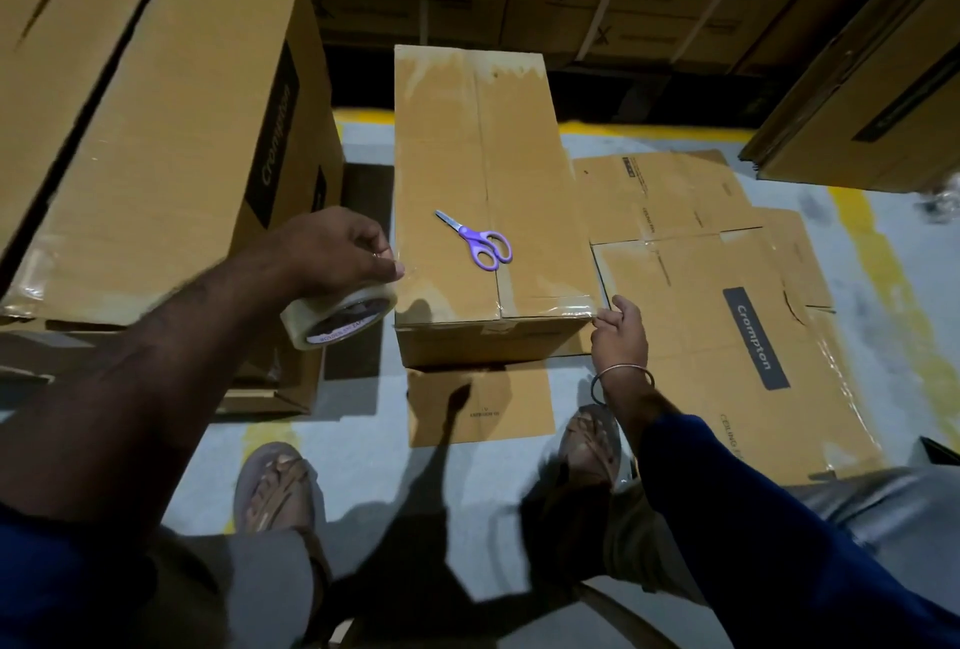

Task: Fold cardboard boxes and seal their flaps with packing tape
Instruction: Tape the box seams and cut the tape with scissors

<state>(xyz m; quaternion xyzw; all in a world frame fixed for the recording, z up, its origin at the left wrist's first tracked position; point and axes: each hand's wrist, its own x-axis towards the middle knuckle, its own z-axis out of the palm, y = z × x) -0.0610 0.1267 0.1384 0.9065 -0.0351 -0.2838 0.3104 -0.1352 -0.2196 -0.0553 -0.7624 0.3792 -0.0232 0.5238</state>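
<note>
Right hand: the right hand [618, 336] pinches the tape end at the box's near right corner.
Left hand: the left hand [337, 253] grips the tape roll [337, 318] beside the near left corner.
Box: the box [488, 191] stands on the floor between them, scissors [480, 242] lying on top.
Advice: the strip probably wants keeping taut and level across the near edge before pressing down.
Writing: "Crompton" shows on the flat cardboard [727, 316] and the big box [156, 129].

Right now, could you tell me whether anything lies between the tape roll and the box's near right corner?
Nothing visible does. The left hand holds the tape roll at the box's near left edge; the right hand pinches the corner. The scissors lie farther back on top, off that line.
</note>
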